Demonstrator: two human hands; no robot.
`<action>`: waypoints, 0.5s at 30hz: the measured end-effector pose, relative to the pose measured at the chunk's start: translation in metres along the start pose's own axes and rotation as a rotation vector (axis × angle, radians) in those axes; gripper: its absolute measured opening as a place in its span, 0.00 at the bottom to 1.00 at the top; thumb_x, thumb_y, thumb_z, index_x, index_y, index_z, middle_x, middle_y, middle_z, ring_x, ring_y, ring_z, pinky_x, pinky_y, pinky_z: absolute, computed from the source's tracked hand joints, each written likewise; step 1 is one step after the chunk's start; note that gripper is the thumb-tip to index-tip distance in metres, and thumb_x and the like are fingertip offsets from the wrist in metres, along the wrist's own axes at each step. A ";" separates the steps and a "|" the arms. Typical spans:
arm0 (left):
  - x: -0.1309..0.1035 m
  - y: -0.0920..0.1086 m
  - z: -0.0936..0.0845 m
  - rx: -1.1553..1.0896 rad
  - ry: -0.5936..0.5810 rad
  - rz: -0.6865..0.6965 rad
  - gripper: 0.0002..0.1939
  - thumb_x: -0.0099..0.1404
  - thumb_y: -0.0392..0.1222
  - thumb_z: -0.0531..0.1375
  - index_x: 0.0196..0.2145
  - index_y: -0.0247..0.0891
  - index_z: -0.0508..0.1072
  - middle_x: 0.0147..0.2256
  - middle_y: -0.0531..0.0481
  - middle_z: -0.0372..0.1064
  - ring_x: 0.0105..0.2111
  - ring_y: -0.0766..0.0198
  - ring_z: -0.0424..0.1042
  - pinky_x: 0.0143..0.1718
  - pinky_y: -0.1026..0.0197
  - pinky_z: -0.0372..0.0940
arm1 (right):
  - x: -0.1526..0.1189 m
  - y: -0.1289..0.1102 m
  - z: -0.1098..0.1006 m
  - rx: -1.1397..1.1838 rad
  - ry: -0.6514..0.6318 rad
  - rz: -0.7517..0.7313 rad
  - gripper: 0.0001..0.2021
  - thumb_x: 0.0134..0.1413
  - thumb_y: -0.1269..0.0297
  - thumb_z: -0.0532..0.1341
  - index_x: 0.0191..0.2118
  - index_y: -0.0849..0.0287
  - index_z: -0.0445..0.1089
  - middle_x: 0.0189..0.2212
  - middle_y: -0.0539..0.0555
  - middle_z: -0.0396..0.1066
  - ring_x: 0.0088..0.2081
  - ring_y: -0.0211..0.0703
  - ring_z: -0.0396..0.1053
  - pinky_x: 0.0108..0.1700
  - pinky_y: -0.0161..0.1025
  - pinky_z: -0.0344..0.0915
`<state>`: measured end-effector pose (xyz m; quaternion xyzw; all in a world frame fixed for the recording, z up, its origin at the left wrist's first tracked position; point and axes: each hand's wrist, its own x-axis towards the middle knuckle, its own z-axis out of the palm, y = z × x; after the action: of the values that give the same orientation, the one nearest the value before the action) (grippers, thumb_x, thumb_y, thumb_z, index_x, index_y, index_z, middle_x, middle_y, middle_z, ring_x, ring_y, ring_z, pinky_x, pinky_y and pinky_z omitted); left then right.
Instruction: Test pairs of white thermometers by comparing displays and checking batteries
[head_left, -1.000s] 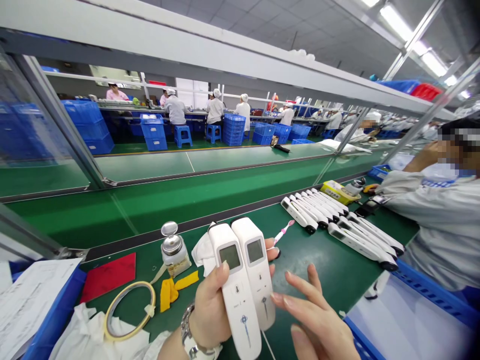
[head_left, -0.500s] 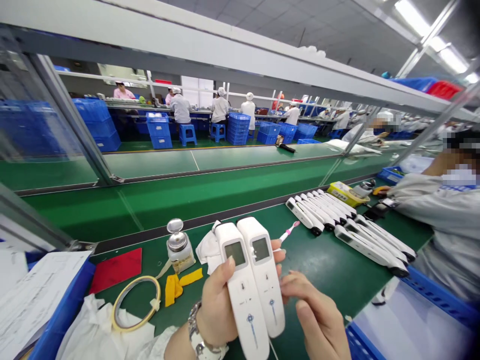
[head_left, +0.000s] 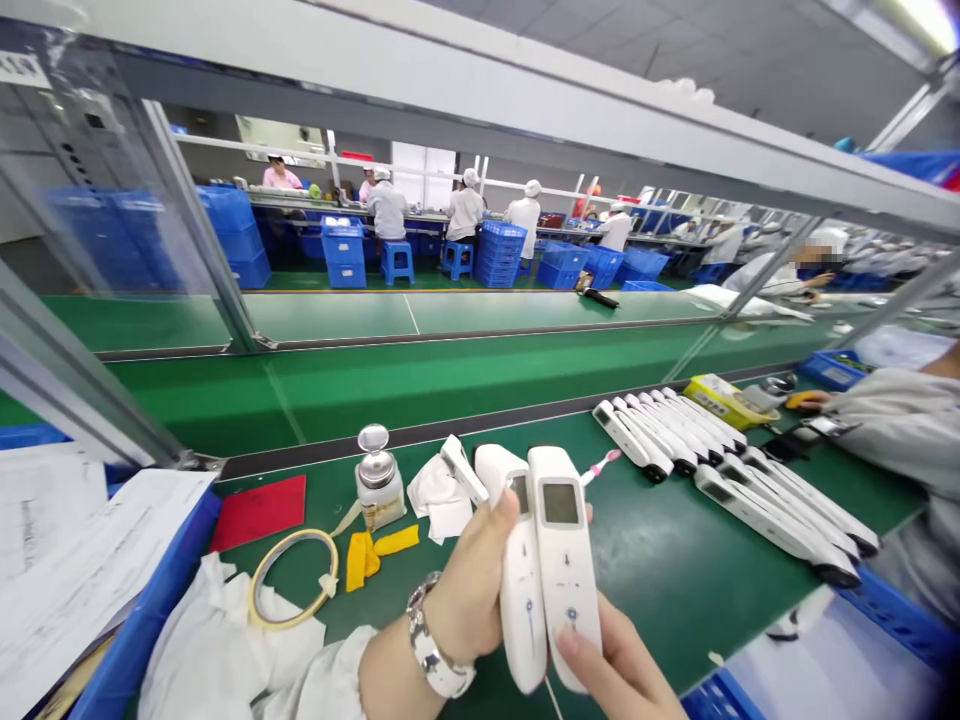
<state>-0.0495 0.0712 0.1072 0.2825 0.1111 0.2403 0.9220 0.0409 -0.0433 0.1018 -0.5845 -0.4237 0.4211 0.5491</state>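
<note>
Two white handheld thermometers with small grey screens stand side by side before me. My left hand is closed around the left thermometer, thumb beside its screen, and a fingertip shows past the far side of the other one. My right hand pinches the lower end of the right thermometer, with its thumb on the front. Behind them, another white device lies on a white cloth. A pink-and-white toothbrush lies just beyond, partly hidden by the right thermometer.
More white thermometers lie in rows at the right, near a co-worker's sleeve. To the left are a pump bottle, yellow strips, a tape roll, a red sheet and a blue bin with papers.
My right hand has come in and taken hold of the right thermometer's lower end. The left thermometer has turned more sideways, and the right one sits higher beside it. The view has shifted right-to-left.
</note>
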 end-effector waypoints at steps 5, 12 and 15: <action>0.001 0.002 -0.002 -0.089 -0.099 -0.041 0.43 0.56 0.72 0.45 0.52 0.31 0.67 0.52 0.36 0.64 0.51 0.51 0.62 0.45 0.59 0.60 | -0.005 0.007 0.001 -0.172 0.155 -0.063 0.18 0.56 0.50 0.58 0.50 0.47 0.70 0.40 0.54 0.75 0.35 0.48 0.74 0.33 0.35 0.74; -0.003 0.008 0.005 -0.263 -0.115 -0.012 0.42 0.60 0.68 0.42 0.55 0.27 0.63 0.53 0.35 0.63 0.50 0.53 0.64 0.47 0.58 0.60 | -0.006 0.010 0.002 0.025 0.101 0.020 0.18 0.57 0.51 0.58 0.52 0.47 0.68 0.49 0.53 0.69 0.48 0.50 0.69 0.43 0.36 0.71; -0.005 0.008 0.006 -0.318 -0.168 0.003 0.41 0.60 0.68 0.45 0.59 0.33 0.56 0.55 0.36 0.59 0.51 0.54 0.63 0.49 0.56 0.59 | -0.002 0.008 0.008 0.149 0.021 0.011 0.17 0.59 0.53 0.57 0.53 0.45 0.66 0.52 0.52 0.66 0.51 0.50 0.66 0.46 0.38 0.69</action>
<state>-0.0550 0.0722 0.1168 0.1525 -0.0061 0.2316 0.9608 0.0332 -0.0437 0.0932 -0.5488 -0.3822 0.4482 0.5932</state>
